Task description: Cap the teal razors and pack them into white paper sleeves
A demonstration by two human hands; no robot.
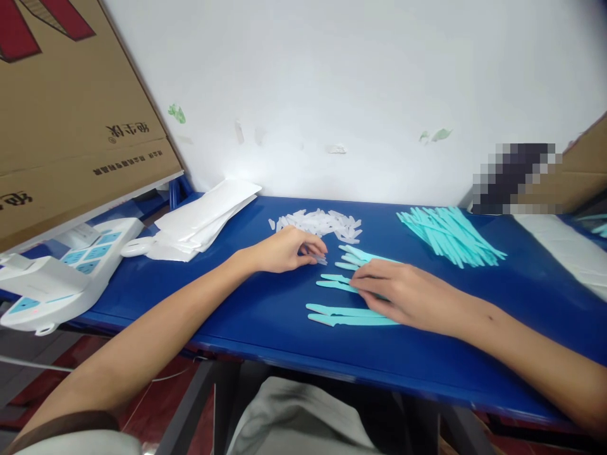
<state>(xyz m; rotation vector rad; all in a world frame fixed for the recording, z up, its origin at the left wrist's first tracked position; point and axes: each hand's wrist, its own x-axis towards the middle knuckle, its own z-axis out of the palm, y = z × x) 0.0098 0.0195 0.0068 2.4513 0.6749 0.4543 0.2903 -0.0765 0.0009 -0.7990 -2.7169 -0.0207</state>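
My left hand [289, 249] is closed, its fingertips pinching a few small translucent plastic blade caps [321, 259]. Just behind it lies a loose pile of the same whitish caps [317, 222]. My right hand [403, 294] reaches in from the right, with thumb and fingers closed on a turquoise eyebrow razor [336, 278] whose blade end points left. More turquoise razors lie around that hand: a few fanned out beyond it [351, 256] and a pair [351, 315] nearer the front edge. The right palm hides their handles.
A heap of turquoise razors [450, 234] lies at the back right of the blue table [265, 316]. White paper sleeves [208, 218] are stacked at the left, beside a white power strip [95, 265]. A cardboard box [80, 107] leans at far left; a white wall [308, 95] stands behind.
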